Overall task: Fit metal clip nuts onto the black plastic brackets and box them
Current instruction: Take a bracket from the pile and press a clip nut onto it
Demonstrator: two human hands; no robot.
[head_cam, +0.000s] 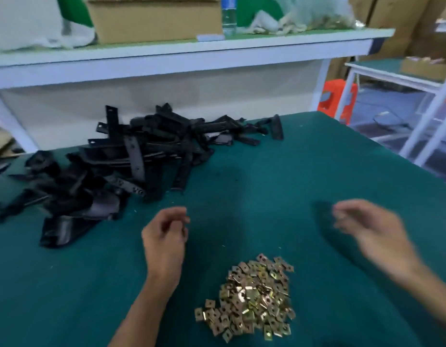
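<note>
From the head camera, both hands hover over the green surface (279, 176) with nothing fitted yet: by my reading this is the gap between pieces, before a bracket and a nut are picked. The left hand (165, 236) has its fingers loosely curled, thumb near the fingertips, and seems to hold nothing. The right hand (367, 226) is smeared by motion; I cannot tell whether it pinches something small. The clip nuts (252, 296) lie in a brassy heap near the body, between the forearms. The black brackets (121, 166) are piled at the far left, well apart from the nuts. They are long strips lying crossed at all angles, several with the long axis running away from the viewer, so no common heading exists. The next move likely calls for drawing one bracket free of the tangle and pinching a single nut. A cardboard box (154, 18) sits on the shelf behind.
</note>
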